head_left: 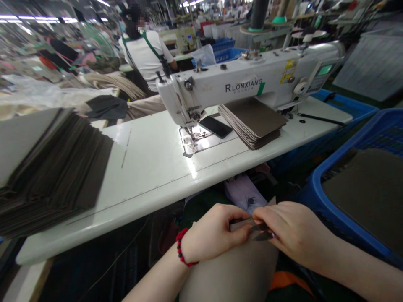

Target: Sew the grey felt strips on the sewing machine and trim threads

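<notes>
– where are the hands?
– both in front of the tabletop's (147, 163) front edge, over the lap. the left hand (217, 230), with a red-and-black bracelet (180, 247) at its wrist, has thumb and forefinger pinched on a grey-beige cloth (233, 272).
– and the right hand (292, 235)?
– fingers closed round small dark metal snips (262, 235), blades pointing at the left fingertips. whether the blades touch the cloth, i can't tell.
– what's on the tabletop?
– a lockstitch sewing machine (217, 90) along the back edge, a phone (216, 126) beside its needle plate (197, 144), a stack of brown fabric panels (256, 117) towards the right end and a taller fabric pile (66, 163) at the left end.
– further right?
– a blue plastic basket (316, 188) holding dark fabric.
</notes>
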Demonstrator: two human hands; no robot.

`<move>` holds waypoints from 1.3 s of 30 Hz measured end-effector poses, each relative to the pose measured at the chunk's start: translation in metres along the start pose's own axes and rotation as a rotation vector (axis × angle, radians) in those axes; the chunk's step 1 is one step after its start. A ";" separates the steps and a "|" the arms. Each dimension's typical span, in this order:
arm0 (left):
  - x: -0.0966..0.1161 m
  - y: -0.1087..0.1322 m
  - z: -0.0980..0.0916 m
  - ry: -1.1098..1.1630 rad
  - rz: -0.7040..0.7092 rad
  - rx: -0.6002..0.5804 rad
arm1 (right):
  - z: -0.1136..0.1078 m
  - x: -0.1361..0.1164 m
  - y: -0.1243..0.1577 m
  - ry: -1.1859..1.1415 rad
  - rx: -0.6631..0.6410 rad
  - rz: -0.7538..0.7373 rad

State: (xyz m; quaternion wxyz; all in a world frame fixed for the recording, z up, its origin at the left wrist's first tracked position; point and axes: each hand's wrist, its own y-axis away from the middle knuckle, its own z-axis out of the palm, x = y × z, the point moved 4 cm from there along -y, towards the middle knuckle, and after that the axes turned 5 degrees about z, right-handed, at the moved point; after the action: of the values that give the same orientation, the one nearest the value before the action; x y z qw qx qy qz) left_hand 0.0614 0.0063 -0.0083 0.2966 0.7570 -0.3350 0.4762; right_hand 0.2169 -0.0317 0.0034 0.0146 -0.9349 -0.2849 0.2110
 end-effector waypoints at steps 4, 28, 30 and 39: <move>-0.002 -0.002 0.000 0.024 -0.022 -0.011 | 0.002 0.001 -0.004 0.051 -0.005 0.006; -0.029 0.003 -0.001 0.511 -0.238 -0.061 | -0.016 0.030 -0.003 -0.624 -0.163 0.446; -0.034 0.004 0.002 0.581 -0.254 -0.063 | -0.017 0.025 -0.001 -0.441 -0.136 0.337; -0.036 0.003 0.010 0.628 -0.246 -0.056 | -0.006 0.012 0.005 0.056 -0.104 0.088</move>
State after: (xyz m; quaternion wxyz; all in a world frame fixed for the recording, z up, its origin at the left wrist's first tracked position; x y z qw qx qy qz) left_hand 0.0524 0.0050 -0.0448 0.4614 0.5994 -0.1466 0.6375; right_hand 0.2304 -0.0287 0.0036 -0.0352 -0.9516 -0.2536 0.1699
